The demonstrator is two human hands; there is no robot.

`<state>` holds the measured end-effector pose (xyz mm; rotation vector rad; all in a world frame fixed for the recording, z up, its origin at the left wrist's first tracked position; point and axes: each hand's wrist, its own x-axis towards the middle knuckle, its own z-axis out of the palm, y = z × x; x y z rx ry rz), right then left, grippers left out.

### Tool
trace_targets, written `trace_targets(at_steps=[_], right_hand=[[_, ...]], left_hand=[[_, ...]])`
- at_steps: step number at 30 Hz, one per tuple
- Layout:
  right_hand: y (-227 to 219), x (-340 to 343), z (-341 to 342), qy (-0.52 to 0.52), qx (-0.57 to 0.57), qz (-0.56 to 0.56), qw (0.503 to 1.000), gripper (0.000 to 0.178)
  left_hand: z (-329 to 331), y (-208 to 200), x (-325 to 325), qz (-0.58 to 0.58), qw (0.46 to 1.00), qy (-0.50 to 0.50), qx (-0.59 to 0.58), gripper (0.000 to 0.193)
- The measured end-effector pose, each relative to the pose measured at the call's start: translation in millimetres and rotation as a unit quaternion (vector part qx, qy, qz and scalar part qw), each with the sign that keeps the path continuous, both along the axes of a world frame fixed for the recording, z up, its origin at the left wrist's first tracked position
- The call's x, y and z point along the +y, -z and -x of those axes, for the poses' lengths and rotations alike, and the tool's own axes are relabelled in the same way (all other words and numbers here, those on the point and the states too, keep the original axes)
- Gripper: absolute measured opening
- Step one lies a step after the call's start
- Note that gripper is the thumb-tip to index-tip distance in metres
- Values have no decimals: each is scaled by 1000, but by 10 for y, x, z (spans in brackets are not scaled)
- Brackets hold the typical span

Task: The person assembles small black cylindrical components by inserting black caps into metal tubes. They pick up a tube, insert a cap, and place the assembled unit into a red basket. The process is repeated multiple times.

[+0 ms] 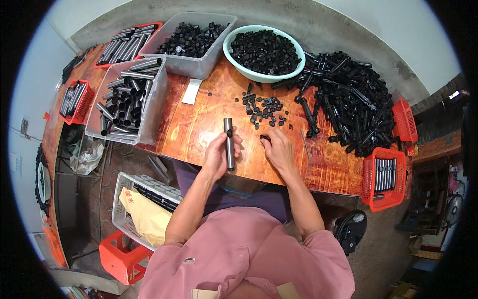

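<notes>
Upright in the picture, a shiny dark metal tube (230,153) rests in the fingers of my left hand (215,155), above the table's front edge. A dark spot shows on the tube's side near my fingertips. To its right, my right hand (280,152) pinches a small black part (264,137) between thumb and fingertips, apart from the tube. Just beyond lie loose small black caps (270,104), scattered on the glossy wooden table (191,137). A thin metal rod (304,143) lies right of my right hand.
A pale green basin (264,77) of small black parts stands at the back. Clear bins hold black caps (191,40) and metal tubes (127,99). Black assembled pieces (348,99) are heaped at right, near a red basket (382,199) of tubes. A red stool (122,259) stands lower left.
</notes>
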<state>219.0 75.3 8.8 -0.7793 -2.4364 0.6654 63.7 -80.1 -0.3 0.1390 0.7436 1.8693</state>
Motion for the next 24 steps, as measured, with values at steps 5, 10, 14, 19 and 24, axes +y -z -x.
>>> trace_targets(at_steps=[5, 10, 14, 19, 24], right_hand=[[-17, -46, -8, -17, 3, 5, 1000, 12], [-135, -54, -38, -37, 13, 129, 991, 14], [-130, 34, -52, -74, -12, 103, 992, 16], [-63, 74, 1, -31, 42, 102, 993, 17], [-41, 49, -85, 54, 25, 114, 992, 20]], left_hand=[[-116, 110, 5, 13, 997, 57, -50, 43], [-111, 138, -15, -4, 999, 38, -7, 40], [-95, 142, -17, -6, 999, 27, -16, 38], [-127, 102, -8, 13, 999, 22, 20, 37], [-144, 33, -26, 22, 1000, 16, 14, 37]])
